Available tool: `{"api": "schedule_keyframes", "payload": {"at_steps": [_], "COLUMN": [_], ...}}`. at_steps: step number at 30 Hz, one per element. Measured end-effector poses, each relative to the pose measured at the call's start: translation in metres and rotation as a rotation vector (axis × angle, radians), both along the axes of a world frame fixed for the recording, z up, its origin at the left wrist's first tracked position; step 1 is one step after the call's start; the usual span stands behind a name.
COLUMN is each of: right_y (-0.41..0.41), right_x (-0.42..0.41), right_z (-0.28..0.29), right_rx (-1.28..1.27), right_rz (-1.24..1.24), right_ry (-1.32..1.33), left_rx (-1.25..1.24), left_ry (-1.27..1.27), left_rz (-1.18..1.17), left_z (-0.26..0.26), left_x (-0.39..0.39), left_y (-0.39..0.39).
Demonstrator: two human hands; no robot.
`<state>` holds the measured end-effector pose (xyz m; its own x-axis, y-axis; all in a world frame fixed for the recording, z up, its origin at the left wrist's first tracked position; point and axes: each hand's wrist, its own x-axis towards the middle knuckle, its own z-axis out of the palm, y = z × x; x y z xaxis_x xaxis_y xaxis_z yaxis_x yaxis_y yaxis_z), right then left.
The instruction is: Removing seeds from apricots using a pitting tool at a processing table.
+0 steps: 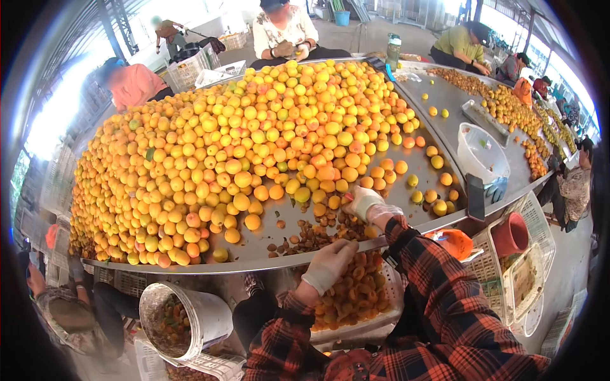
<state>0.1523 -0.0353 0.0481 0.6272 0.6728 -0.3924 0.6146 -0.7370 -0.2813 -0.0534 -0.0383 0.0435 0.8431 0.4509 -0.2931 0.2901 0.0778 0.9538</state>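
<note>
A large heap of apricots (248, 138) lies on the metal table (267, 214). My right hand (364, 202), in a pale glove, is at the heap's lower edge; a small red piece shows at its fingertips, perhaps part of a tool. My left hand (331, 266), gloved too, is over the table's rim, fingers bent together; whether it holds anything is hidden. Below it stands a white plastic crate (395, 285) filled with halved apricots (355, 290). Brown apricot pits (305, 236) are scattered on the metal between my hands and the heap.
A tilted white bucket (209, 314) with fruit waste stands at lower left. At right are a white basin (482, 152), a dark phone-like slab (475, 196), an orange bag (450, 242) and a red bucket (511, 234) on crates. Several people sit around the tables.
</note>
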Motion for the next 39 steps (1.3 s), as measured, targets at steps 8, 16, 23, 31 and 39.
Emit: {"api": "schedule_keyframes", "payload": {"at_steps": [8, 16, 23, 31, 39], "right_y": [-0.075, -0.11, -0.111, -0.113, -0.116], "right_x": [-0.049, -0.091, -0.099, -0.098, -0.1], "right_z": [0.015, 0.02, -0.003, -0.005, -0.002], "right_rx": [0.77, 0.983, 0.849, 0.876, 0.921], "right_rz": [0.141, 0.121, 0.164, 0.101, 0.097], "right_ry": [1.066, 0.706, 0.505, 0.387, 0.474], "left_rx": [-0.583, -0.642, -0.338, -0.364, -0.192], "left_ry": [-0.484, -0.616, -0.438, -0.423, -0.513], "left_rz": [0.267, 0.321, 0.327, 0.347, 0.265], "left_z": [0.007, 0.003, 0.004, 0.016, 0.018], "left_x": [-0.011, -0.012, -0.006, -0.006, 0.0], "left_y": [0.009, 0.01, 0.011, 0.001, 0.01]}}
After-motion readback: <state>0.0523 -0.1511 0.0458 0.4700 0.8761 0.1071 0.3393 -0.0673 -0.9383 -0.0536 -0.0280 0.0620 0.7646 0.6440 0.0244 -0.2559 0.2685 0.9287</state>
